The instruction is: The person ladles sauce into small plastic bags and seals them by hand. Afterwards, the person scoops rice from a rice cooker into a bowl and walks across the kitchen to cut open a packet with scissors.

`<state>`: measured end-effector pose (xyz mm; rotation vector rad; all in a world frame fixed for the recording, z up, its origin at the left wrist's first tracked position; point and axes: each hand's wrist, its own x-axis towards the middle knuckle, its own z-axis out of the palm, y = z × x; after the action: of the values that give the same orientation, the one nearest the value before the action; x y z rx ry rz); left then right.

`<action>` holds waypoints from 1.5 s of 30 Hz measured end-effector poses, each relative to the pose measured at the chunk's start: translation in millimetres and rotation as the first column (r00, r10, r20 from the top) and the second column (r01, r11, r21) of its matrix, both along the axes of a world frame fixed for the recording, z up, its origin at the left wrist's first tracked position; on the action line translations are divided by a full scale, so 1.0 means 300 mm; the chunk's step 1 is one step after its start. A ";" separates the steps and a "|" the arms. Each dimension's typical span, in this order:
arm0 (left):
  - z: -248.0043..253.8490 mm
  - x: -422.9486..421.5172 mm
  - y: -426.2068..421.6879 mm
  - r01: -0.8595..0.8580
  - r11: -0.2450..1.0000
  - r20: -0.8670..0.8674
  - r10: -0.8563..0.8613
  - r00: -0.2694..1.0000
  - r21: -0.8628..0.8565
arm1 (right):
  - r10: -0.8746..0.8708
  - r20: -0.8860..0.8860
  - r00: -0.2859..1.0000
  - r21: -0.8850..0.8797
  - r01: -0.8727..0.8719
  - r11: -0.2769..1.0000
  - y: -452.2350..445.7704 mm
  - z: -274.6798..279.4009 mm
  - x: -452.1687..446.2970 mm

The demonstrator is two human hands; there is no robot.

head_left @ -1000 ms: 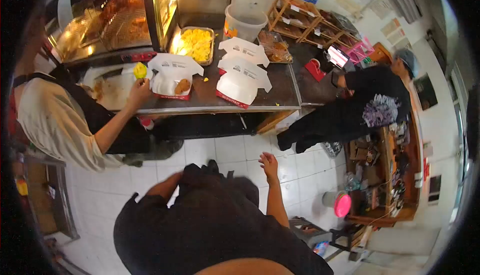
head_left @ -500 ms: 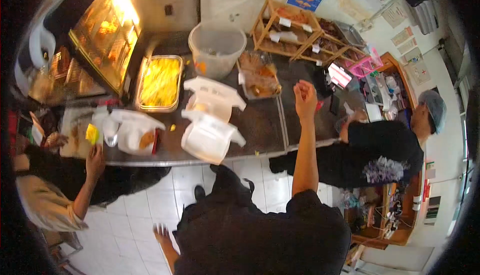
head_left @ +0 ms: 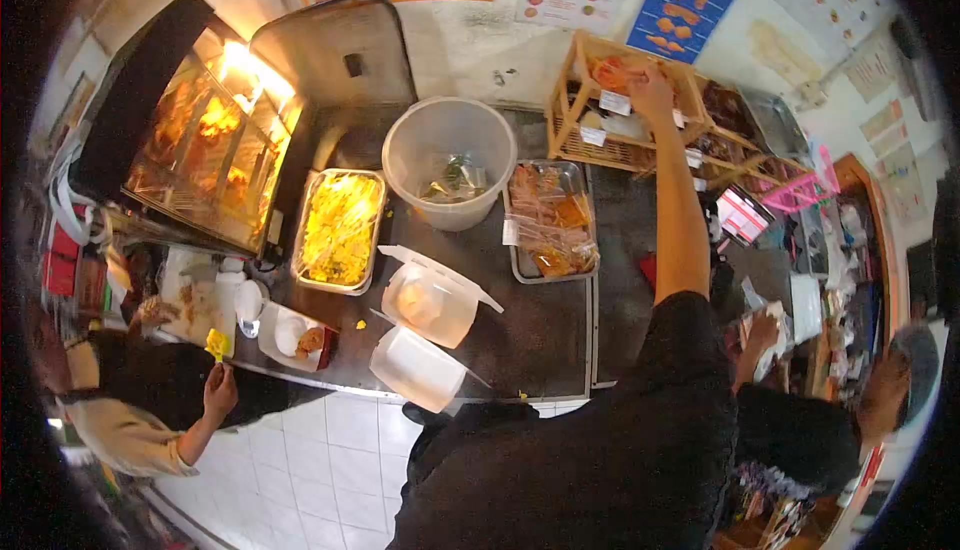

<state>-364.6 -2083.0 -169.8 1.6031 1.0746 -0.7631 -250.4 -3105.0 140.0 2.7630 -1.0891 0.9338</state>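
My right hand [head_left: 652, 95] reaches into the top of a wooden rack [head_left: 573, 115] against the wall, at small reddish packets [head_left: 612, 74]. Its fingers are partly hidden among them, so whether they grip one is unclear. My left hand is out of sight. On the counter in front of me, two white takeaway boxes stand with lids raised; the farther box [head_left: 455, 318] has a pale round item inside, and the inside of the nearer box [head_left: 412, 362] looks bare.
A tray of yellow rice [head_left: 340, 230], a clear bucket [head_left: 450, 165] and a film-covered tray [head_left: 550, 220] stand behind the boxes. At left, a co-worker's hand [head_left: 220, 390] holds a yellow utensil beside a lit display cabinet [head_left: 215, 140]. Another co-worker [head_left: 800, 420] is at right.
My right hand has moved from over the counter forward to the wooden rack. My left hand has left the view. The camera has shifted, and the right co-worker now has a hand raised to the head.
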 end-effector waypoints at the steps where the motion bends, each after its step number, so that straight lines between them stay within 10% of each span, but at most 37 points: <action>1: 0.019 -0.025 -0.010 -0.010 1.000 0.009 0.010 1.000 0.002 | 0.024 -0.026 0.999 -0.068 -0.026 0.997 -0.015 -0.008 0.043; 6: 0.123 -0.238 0.013 -0.054 0.998 0.030 0.053 0.998 0.028 | 0.500 -0.333 0.799 0.322 -0.402 0.857 -0.195 0.062 0.115; 12: 0.220 -0.437 -0.011 -0.135 0.988 -0.021 0.137 0.990 0.080 | -0.102 -0.326 0.940 -0.223 0.029 0.974 -0.431 -0.170 0.220; 17: 0.207 -0.528 -0.032 -0.164 0.983 -0.057 0.170 0.984 0.087 | 0.011 -0.450 0.893 -0.117 -0.071 0.991 -0.291 -0.085 0.159; 19: 0.183 -0.545 -0.038 -0.179 0.980 -0.060 0.184 0.981 0.086 | -0.011 -0.115 0.993 -0.327 -0.027 0.945 -0.163 -0.014 0.136; 23: 0.096 -0.551 -0.050 -0.185 0.981 -0.054 0.187 0.981 0.051 | 0.206 0.360 0.910 0.113 -0.262 0.958 0.258 0.099 0.104; 25: 0.037 -0.542 -0.047 -0.181 0.983 -0.042 0.182 0.982 0.033 | 0.350 0.531 0.772 0.363 -0.580 0.729 0.667 0.150 0.094; 26: 0.005 -0.540 -0.043 -0.182 0.983 -0.034 0.182 0.983 0.021 | 0.204 0.812 0.547 0.495 -0.830 0.256 0.925 0.170 0.098; 28: -0.056 -0.538 -0.027 -0.181 0.983 -0.018 0.181 0.983 0.002 | 0.098 0.704 0.704 0.705 -0.708 0.021 1.262 0.181 0.066; 33: -0.223 -0.558 0.085 -0.202 0.979 0.083 0.203 0.976 -0.023 | 0.101 0.766 0.634 0.580 -0.617 -0.531 1.819 0.083 0.052; 39: -0.454 -0.634 0.459 -0.285 0.957 0.352 0.285 0.892 -0.053 | 0.440 0.731 0.522 0.658 -0.367 -0.658 2.508 0.071 0.025; 42: -0.166 -0.502 0.611 -0.325 0.939 0.421 0.340 0.841 -0.109 | 0.751 0.654 0.089 0.722 -0.372 -0.584 2.872 0.061 -0.004; 45: 0.172 -0.346 0.777 -0.336 0.942 0.547 0.278 0.790 0.007 | 0.810 0.568 0.145 0.817 0.021 -0.576 3.227 0.036 -0.083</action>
<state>-468.4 -1849.8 -118.2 1.5418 0.9266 -0.0153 -275.2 -2136.8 150.8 3.7003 1.1823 -2.4286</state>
